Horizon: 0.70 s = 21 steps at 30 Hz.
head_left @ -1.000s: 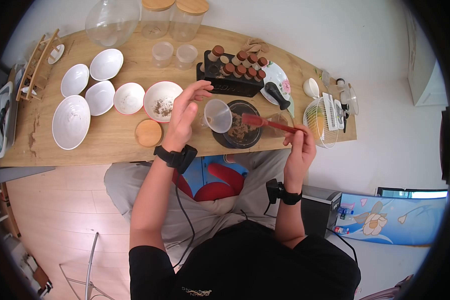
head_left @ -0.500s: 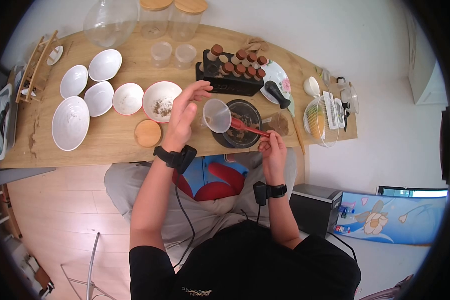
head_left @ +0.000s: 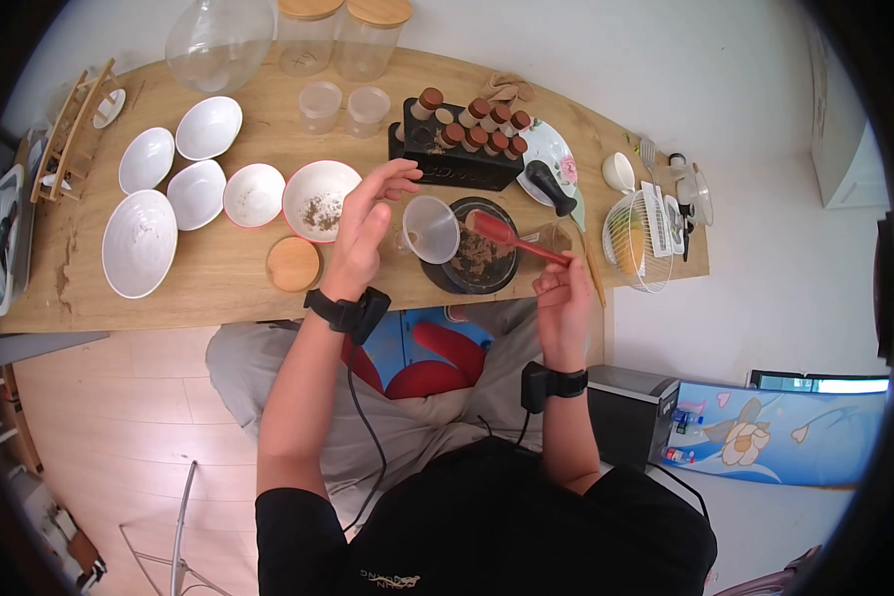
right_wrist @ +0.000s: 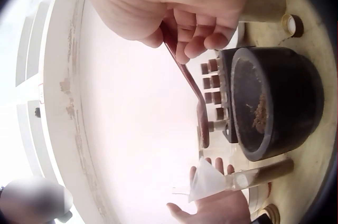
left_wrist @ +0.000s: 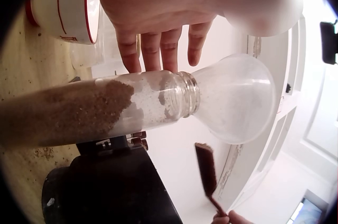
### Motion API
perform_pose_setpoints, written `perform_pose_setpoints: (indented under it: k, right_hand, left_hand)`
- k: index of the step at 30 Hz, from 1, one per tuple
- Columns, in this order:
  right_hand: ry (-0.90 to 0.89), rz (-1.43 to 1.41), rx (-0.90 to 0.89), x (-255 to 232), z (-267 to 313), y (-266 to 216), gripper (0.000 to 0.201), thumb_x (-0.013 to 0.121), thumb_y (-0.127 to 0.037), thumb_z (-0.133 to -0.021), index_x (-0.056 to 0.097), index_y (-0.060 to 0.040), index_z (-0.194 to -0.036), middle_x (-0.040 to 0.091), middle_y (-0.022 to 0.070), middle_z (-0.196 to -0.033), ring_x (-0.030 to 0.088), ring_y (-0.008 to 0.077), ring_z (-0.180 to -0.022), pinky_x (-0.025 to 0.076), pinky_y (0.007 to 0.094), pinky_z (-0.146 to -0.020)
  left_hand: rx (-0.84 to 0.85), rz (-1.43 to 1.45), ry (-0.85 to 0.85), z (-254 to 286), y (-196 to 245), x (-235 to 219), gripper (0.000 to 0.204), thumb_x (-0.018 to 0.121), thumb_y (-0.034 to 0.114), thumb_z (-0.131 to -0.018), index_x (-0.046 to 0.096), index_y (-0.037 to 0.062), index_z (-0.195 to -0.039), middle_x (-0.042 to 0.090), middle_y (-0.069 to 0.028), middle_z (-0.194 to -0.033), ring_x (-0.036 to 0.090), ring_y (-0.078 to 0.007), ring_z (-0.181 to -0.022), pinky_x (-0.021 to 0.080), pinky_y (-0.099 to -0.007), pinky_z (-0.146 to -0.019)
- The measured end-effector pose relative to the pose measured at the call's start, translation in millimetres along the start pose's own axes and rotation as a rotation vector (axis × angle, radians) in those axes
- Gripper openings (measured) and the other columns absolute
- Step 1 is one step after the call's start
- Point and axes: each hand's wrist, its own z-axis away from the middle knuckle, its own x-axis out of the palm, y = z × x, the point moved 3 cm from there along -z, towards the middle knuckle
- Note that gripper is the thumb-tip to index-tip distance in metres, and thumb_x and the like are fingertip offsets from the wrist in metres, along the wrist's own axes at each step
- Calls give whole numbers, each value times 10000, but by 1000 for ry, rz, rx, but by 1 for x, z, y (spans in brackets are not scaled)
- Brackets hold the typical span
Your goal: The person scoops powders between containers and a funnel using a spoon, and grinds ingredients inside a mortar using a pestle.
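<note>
My right hand [head_left: 563, 303] pinches the handle of a red spatula [head_left: 493, 228], its blade above the dark mortar [head_left: 512, 266], right of the clear funnel [head_left: 431, 230]. Brown material shows on the spatula blade [left_wrist: 206, 167] in the left wrist view. There, the funnel [left_wrist: 237, 100] sits in the mouth of a glass bottle [left_wrist: 148, 97] partly filled with brown granules. My left hand [head_left: 361, 233] is beside the bottle, fingers extended; whether the fingertips touch the glass is unclear. Crumbly brown material [right_wrist: 260, 114] lies inside the mortar in the right wrist view.
White bowls [head_left: 197, 195] and a red-rimmed bowl [head_left: 320, 187] with brown bits stand to the left, near a round wooden lid [head_left: 294, 264]. Behind the mortar is a black rack [head_left: 467, 171] of corked vials. A black pestle [head_left: 550, 189] and wire basket [head_left: 638, 260] are at right.
The spatula moved left and down to the funnel's edge, then back right and up above the mortar, with my right hand. My left hand and the funnel have stayed nearly still.
</note>
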Motion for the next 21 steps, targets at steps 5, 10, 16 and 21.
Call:
perform_pose_setpoints:
  k: [5, 10, 16, 21]
  right_hand:
    - [-75, 99, -163, 30, 8, -27, 229, 471, -196, -1032, 557, -5, -1126, 644, 101, -887, 551, 142, -726, 442, 279, -692]
    - [-178, 277, -353, 55, 19, -42, 218, 488, -145, -1021, 551, 21, -1147, 648, 114, -918, 562, 138, -755, 452, 264, -718]
    - [-261, 562, -546, 77, 38, -53, 224, 537, -128, -992, 554, 34, -1146, 649, 117, -942, 581, 128, -776, 458, 250, -725]
    - [-257, 657, -641, 79, 42, -58, 215, 533, -123, -995, 556, 35, -1140, 654, 117, -919, 581, 131, -771, 463, 256, -725]
  left_hand:
    - [3, 3, 0, 0, 1, 0, 862, 377, 695, -881, 517, -57, -1279, 611, -185, -1192, 587, -250, -1066, 410, -362, -929]
    - [4, 10, -2, 0, 1, -1, 848, 377, 684, -884, 518, -55, -1278, 609, -182, -1190, 586, -247, -1063, 406, -361, -932]
    - [-5, 21, 1, 1, 3, -1, 847, 387, 682, -879, 521, -54, -1276, 608, -182, -1188, 581, -241, -1060, 402, -357, -933]
    - [-9, 33, 5, 1, 4, -1, 839, 395, 675, -875, 525, -52, -1273, 610, -182, -1187, 582, -235, -1058, 400, -354, -931]
